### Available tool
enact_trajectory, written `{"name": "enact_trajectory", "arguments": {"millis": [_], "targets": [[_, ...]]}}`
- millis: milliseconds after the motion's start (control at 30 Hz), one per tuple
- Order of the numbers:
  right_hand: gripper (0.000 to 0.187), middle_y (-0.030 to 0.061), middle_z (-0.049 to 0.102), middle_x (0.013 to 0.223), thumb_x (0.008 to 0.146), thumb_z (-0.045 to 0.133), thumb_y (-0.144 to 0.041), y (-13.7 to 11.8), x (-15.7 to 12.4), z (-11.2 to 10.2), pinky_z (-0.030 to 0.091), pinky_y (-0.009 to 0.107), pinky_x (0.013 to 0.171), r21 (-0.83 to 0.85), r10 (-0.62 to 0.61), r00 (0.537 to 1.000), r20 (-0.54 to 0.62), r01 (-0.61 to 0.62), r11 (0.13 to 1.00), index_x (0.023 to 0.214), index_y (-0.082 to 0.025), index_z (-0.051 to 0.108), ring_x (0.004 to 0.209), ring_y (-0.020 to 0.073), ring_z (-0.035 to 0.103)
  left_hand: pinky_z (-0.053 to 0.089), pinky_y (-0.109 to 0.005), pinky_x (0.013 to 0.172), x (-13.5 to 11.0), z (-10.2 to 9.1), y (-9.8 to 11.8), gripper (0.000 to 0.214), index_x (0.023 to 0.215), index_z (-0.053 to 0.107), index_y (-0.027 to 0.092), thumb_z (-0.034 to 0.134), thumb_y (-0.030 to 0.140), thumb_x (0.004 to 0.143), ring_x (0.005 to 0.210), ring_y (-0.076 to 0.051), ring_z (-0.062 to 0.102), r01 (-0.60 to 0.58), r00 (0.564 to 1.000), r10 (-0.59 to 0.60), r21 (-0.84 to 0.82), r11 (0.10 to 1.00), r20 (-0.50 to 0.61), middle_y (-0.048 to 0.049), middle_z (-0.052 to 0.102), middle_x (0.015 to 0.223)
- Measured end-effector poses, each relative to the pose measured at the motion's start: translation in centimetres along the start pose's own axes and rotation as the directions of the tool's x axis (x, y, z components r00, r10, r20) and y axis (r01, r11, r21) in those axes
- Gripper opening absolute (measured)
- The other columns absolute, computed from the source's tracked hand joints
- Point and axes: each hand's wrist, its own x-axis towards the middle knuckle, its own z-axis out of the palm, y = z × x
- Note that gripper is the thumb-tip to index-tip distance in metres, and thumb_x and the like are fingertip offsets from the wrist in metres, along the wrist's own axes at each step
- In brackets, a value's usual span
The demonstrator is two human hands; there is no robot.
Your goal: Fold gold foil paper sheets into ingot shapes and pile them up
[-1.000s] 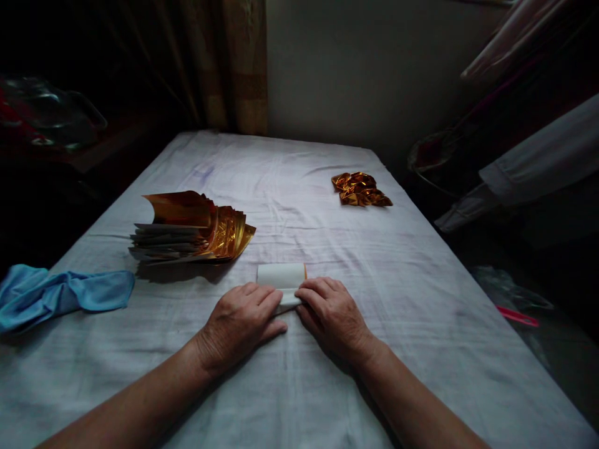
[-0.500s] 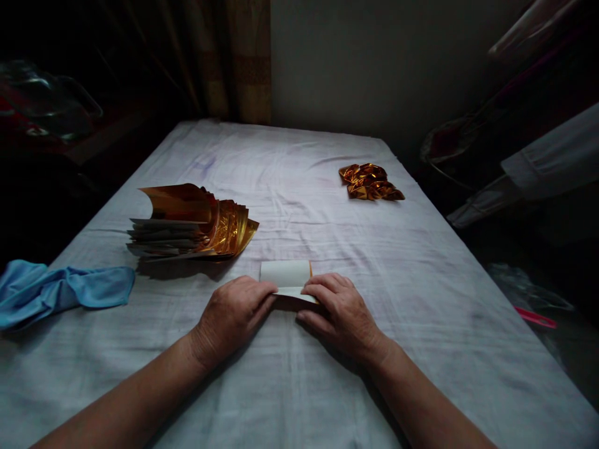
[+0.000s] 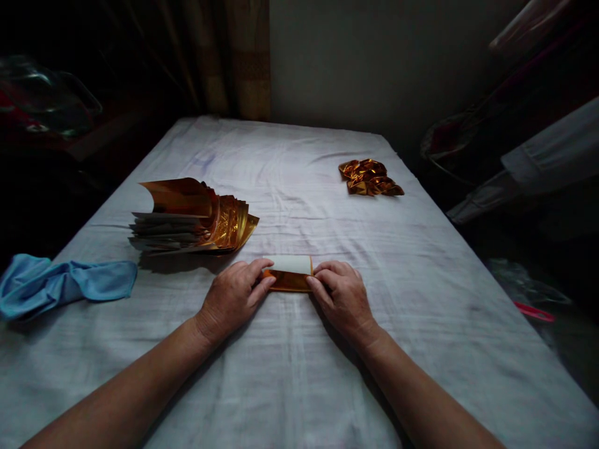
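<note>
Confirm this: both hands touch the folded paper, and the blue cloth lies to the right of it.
Wrong side: the head view shows the blue cloth to the left of the folded paper. The left hand and right hand do touch it.

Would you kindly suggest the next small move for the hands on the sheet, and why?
I would probably press the near edge flat: the left hand and right hand hold opposite ends of the sheet, and its near strip shows gold against the pale far part, which suggests a fold.
</note>
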Motion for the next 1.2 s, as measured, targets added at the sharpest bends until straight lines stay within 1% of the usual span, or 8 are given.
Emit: {"name": "enact_trajectory", "arguments": {"millis": [133,267,367,567,767,933,1067,1200], "targets": [[0.023,0.0030,0.070,0.089,0.093,0.060,-0.029,0.0,0.4,0.0,0.038,0.035,0.077,-0.002,0.026,0.999,0.020,-0.026,1.000,0.072,-0.022,0.065,0.087,0.0205,0.061,0.053,-0.030,0.073,0.0,0.1,0.1,0.026,0.118,0.062,0.019,0.058,0.030,0.096,0.078,-0.020,0.068,0.018,1.000,-0.019,0.009,1.000,0.010,-0.0048,0.071,0.087],[0.018,0.0027,0.070,0.089,0.089,0.062,-0.027,0.0,0.6,-0.2,0.037,0.034,0.079,0.034,0.019,0.998,0.052,-0.021,0.999,0.072,-0.022,0.065,0.089,0.0200,0.061,0.054,-0.031,0.077,0.0,0.3,0.1,0.025,0.118,0.062,0.018,0.058,0.027,0.095,0.083,-0.021,0.069,0.026,1.000,-0.026,0.004,1.000,-0.010,-0.0061,0.073,0.092],[0.016,0.0025,0.069,0.088,0.086,0.064,-0.025,0.0,0.6,-0.1,0.037,0.035,0.079,0.019,0.034,0.998,0.046,-0.035,0.999,0.070,-0.022,0.064,0.088,0.0202,0.060,0.054,-0.029,0.077,0.0,0.3,0.1,0.026,0.119,0.061,0.019,0.057,0.027,0.095,0.082,-0.020,0.069,0.037,0.999,-0.037,0.006,0.999,-0.007,-0.0050,0.073,0.091],[0.016,0.0022,0.068,0.087,0.084,0.065,-0.024,-0.2,0.5,0.2,0.037,0.036,0.080,0.048,0.060,0.998,0.022,-0.061,0.997,0.069,-0.022,0.064,0.088,0.0206,0.061,0.054,-0.030,0.076,0.1,0.2,0.3,0.028,0.121,0.061,0.018,0.059,0.024,0.094,0.079,-0.019,0.069,0.048,0.999,-0.048,0.043,0.998,-0.002,-0.0045,0.072,0.088],[0.016,0.0019,0.068,0.086,0.083,0.065,-0.024,-0.4,0.5,0.2,0.039,0.036,0.080,0.052,0.076,0.997,-0.004,-0.076,0.996,0.067,-0.023,0.062,0.086,0.0206,0.060,0.053,-0.031,0.076,0.5,0.2,0.7,0.031,0.122,0.060,0.016,0.062,0.024,0.092,0.080,-0.021,0.069,0.096,0.994,-0.099,0.070,0.993,0.041,-0.0056,0.073,0.087],[0.016,0.0021,0.068,0.086,0.082,0.064,-0.023,-0.7,0.5,0.3,0.038,0.036,0.079,0.034,0.111,0.994,-0.019,-0.111,0.993,0.066,-0.023,0.061,0.086,0.0209,0.060,0.052,-0.030,0.074,0.9,0.0,0.9,0.030,0.121,0.060,0.016,0.060,0.024,0.093,0.079,-0.021,0.070,0.105,0.991,-0.112,0.098,0.990,0.069,-0.0050,0.073,0.085],[0.016,0.0018,0.068,0.087,0.080,0.065,-0.021,-0.7,0.4,0.4,0.038,0.036,0.081,0.038,0.113,0.993,-0.027,-0.112,0.993,0.065,-0.022,0.061,0.087,0.0207,0.060,0.052,-0.028,0.074,1.0,-0.1,1.0,0.029,0.120,0.061,0.017,0.061,0.023,0.092,0.080,-0.020,0.070,0.109,0.989,-0.118,0.107,0.988,0.083,-0.0040,0.073,0.085],[0.014,0.0016,0.068,0.087,0.079,0.066,-0.020,-0.8,0.4,0.4,0.037,0.036,0.080,0.034,0.122,0.992,-0.027,-0.121,0.992,0.066,-0.022,0.061,0.088,0.0214,0.060,0.052,-0.030,0.076,1.0,-0.3,1.0,0.030,0.122,0.060,0.016,0.060,0.024,0.093,0.081,-0.021,0.070,0.136,0.982,-0.149,0.104,0.985,0.120,-0.0050,0.073,0.087]]}}
